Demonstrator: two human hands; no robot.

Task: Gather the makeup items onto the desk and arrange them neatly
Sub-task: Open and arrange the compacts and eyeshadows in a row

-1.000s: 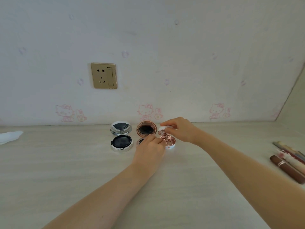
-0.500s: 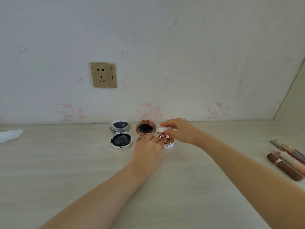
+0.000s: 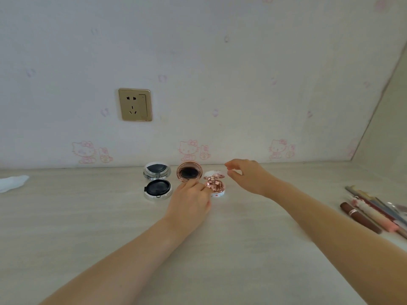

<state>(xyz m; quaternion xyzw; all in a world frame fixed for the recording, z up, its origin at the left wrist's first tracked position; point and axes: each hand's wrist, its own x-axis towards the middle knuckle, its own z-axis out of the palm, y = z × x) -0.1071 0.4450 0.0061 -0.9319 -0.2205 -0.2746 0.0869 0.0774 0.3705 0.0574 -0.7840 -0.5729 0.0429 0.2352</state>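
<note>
Three open compacts sit in a row at the far edge of the desk (image 3: 110, 227), with both hands at the rightmost one.

The small white and rose-gold compact (image 3: 215, 186) lies open between the two hands, its white lid tipped back toward the wall. The left hand (image 3: 189, 200) rests on the desk just near and left of it, fingers curled with the tips touching its left rim and covering the base of the rose-gold compact (image 3: 189, 172) beside it. The right hand (image 3: 245, 176) hovers just right of the white lid, apart from it, fingers loosely bent and spread, holding nothing. The silver compact (image 3: 157, 181) lies open further left. Lipsticks and pencils (image 3: 372, 213) lie in a bunch at the far right; a white tissue (image 3: 12, 182) sits at the left edge.
</note>
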